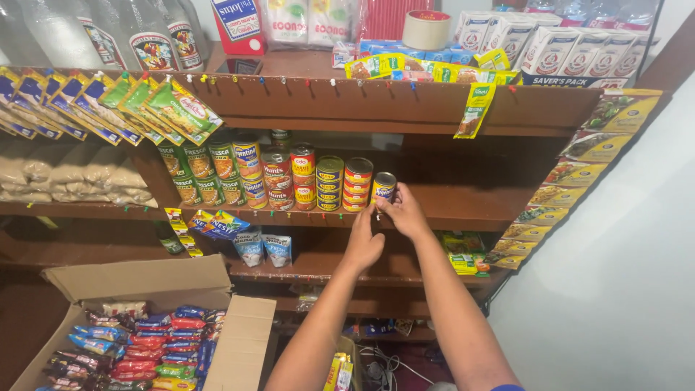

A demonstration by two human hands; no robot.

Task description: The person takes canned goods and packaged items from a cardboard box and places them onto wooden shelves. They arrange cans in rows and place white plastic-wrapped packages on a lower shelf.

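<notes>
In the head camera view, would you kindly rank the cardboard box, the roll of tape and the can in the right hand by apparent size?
1. cardboard box, though nearest the camera
2. roll of tape
3. can, held by the right hand

The can (384, 187) was a small cylinder with a blue and yellow label and a silver top; it stood upright on the wooden shelf's front edge, at the right end of the can row, just beside stacked red and yellow cans.
</notes>
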